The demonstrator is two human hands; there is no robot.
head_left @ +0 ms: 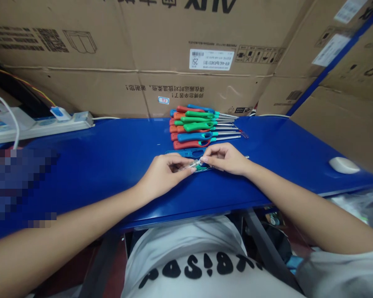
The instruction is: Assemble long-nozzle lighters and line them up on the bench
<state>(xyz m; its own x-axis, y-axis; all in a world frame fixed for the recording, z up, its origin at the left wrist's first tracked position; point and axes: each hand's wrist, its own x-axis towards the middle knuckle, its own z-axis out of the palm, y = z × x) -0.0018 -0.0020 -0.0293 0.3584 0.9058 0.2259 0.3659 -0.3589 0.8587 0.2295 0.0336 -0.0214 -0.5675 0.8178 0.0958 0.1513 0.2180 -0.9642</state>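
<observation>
My left hand (169,169) is closed, with thumb and fingers pinching a small clear tube-like part (191,165). My right hand (226,159) is closed in a pinch at that part's right end, where a small white piece (200,161) shows at the fingertips. Just behind the hands lies a blue lighter casing (182,153) with a trigger opening. Under the fingers a green part (200,168) is partly visible, and a short metal tip (247,157) sticks out past my right hand. Beyond them is a stack of long-necked lighters (194,136) in red, green, blue and orange.
The blue table (121,165) backs onto a large cardboard box (112,91). A power strip (43,127) with plugged-in cables lies at the left. A white computer mouse (344,165) rests at the right, near another cardboard sheet (338,128).
</observation>
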